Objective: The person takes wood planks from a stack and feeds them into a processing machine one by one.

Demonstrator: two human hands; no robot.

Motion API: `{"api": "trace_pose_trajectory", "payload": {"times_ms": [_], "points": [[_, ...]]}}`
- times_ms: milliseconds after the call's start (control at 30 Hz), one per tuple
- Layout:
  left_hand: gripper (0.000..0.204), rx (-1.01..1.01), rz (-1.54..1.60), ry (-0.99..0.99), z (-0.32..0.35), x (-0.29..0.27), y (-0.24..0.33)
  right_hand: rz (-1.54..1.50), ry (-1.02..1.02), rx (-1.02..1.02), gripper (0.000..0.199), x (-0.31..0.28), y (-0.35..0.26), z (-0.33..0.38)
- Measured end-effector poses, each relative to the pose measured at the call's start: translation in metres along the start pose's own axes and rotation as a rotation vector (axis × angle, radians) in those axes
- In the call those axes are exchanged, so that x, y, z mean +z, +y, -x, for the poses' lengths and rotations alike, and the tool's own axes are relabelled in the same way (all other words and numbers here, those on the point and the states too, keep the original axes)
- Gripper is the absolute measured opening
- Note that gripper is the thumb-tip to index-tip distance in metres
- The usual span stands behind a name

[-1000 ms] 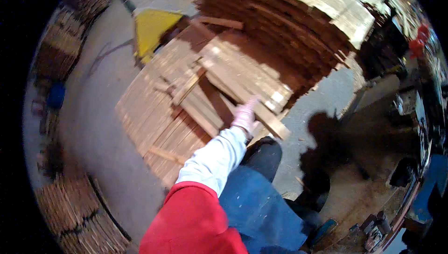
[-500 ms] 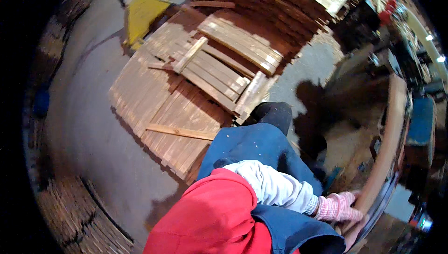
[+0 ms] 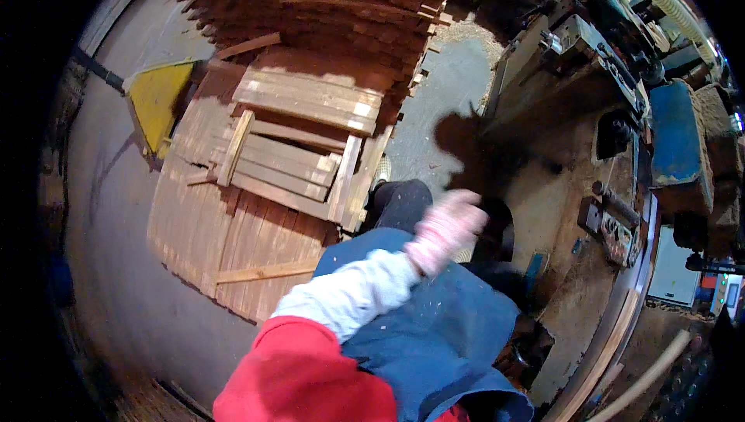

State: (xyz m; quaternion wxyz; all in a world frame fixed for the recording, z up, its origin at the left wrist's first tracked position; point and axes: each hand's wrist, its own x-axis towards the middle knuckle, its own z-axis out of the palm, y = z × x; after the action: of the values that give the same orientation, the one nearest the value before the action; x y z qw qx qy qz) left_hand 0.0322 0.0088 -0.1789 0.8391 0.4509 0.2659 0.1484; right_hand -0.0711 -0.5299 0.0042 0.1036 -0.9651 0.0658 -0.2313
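The left hand [image 3: 446, 230] in a pink glove (blurred, so I cannot tell if its fingers are apart or together) hangs in the air over the blue apron [image 3: 434, 329]. Beyond it, on the floor, lies the stack of wooden slats [image 3: 287, 158], well apart.

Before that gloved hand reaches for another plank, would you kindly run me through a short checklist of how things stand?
1. Hand free: the pink-gloved left hand is blurred, nothing seen in its grip: cannot tell.
2. Right hand: out of view: cannot tell.
3. Stack of pale wooden slats lying flat on the low board pile: ok.
4. Loose thin wooden strip lies across the boards, unsecured: not ok.
5. Grey concrete floor beside the sawdust-covered machine dusty: not ok.
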Motion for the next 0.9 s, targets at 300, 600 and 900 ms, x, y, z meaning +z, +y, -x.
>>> {"api": "trace_pose_trajectory", "payload": {"times_ms": [300,600,900], "points": [[0.021,-0.151,0.131,0.825,-0.128,-0.277,0.059,-0.228,0.064,-0.085,0.069,0.115,-0.111,-0.164],[0.076,-0.142,-0.992,0.65,-0.186,-0.419,-0.014,0.064,-0.102,-0.192,0.059,0.083,-0.168,-0.116],[0.065,0.006,0.443,0.633,-0.135,-0.358,0.018,0.411,-0.257,-0.481,0.048,-0.052,-0.117,0.028]]}}
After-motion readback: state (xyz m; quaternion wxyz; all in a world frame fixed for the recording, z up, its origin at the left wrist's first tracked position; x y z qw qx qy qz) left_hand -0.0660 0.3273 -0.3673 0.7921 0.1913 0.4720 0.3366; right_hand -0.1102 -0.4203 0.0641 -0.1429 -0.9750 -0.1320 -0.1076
